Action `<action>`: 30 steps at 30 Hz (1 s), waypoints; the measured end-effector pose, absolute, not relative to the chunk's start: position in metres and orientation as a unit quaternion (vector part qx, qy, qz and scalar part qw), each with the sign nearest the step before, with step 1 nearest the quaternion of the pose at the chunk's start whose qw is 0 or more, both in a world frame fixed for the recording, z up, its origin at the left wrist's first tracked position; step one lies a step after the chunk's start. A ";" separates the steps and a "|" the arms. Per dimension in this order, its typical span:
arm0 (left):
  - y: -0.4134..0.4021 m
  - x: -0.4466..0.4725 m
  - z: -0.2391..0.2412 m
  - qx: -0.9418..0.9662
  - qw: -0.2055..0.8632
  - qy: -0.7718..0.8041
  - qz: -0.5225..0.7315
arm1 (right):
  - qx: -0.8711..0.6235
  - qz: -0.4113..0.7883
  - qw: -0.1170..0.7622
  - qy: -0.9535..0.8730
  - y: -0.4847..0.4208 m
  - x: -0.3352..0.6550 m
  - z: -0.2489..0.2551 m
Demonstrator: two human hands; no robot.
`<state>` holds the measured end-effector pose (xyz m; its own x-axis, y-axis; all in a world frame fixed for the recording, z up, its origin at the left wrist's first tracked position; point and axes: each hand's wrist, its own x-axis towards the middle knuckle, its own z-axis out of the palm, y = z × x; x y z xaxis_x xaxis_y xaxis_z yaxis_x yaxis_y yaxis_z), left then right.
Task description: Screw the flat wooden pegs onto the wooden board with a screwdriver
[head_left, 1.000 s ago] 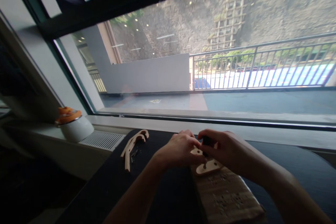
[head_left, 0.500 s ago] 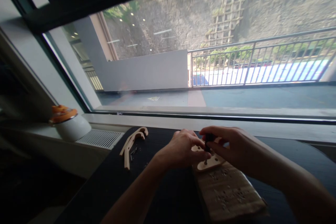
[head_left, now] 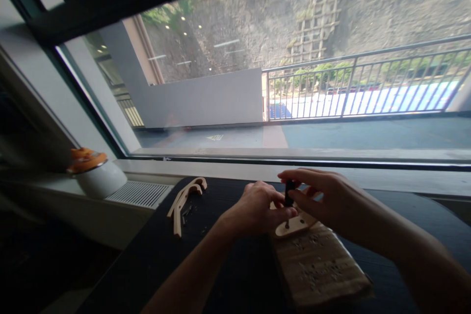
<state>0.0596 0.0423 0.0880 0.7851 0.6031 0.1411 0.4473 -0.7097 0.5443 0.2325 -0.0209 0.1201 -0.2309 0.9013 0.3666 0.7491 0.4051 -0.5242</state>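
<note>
My right hand (head_left: pixel 312 189) pinches an upright black-handled screwdriver (head_left: pixel 289 194) between thumb and fingers. Around its lower end the thumb and fingers of my left hand (head_left: pixel 263 206) are closed, and its tip is hidden there. Beneath both hands lies a pale wooden piece (head_left: pixel 298 225) with rounded ends and dark holes, partly covered by my fingers. It rests on the far end of a thick brown wooden block (head_left: pixel 324 267), whose top is scattered with small marks.
Two curved, hooked wooden pieces (head_left: pixel 177 218) lie on the black table (head_left: pixel 228 265) to the left, beside several small dark bits (head_left: pixel 187 212). A white pot with an orange top (head_left: pixel 99 176) stands on the ledge near a vent grille (head_left: pixel 142 194). The window sill (head_left: pixel 221 170) borders the table's far side.
My right hand has lifted slightly and its fingers have shifted on the handle, so more of the black handle shows. My left hand stays nearly in place.
</note>
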 end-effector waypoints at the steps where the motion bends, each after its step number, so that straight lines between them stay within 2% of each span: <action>1: 0.042 0.059 0.088 0.912 0.249 0.283 0.160 | -0.521 0.132 0.322 -0.779 -0.022 0.233 0.121; 9: 0.040 0.060 0.088 0.915 0.224 0.290 0.168 | -0.522 0.160 0.316 -0.776 -0.020 0.241 0.119; 18: 0.039 0.060 0.092 0.920 0.220 0.290 0.147 | -0.577 0.073 0.306 -0.754 -0.018 0.235 0.121; 24: 0.041 0.058 0.088 0.926 0.208 0.278 0.149 | -0.514 0.142 0.336 -0.776 -0.026 0.233 0.126; 30: 0.041 0.058 0.088 0.922 0.221 0.276 0.157 | -0.518 0.140 0.334 -0.775 -0.023 0.234 0.127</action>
<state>0.0581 0.0408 0.0882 0.7989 0.5776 0.1677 0.4390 -0.7505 0.4939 0.2343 -0.0227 0.1269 -0.2399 0.8970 0.3713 0.7095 0.4231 -0.5636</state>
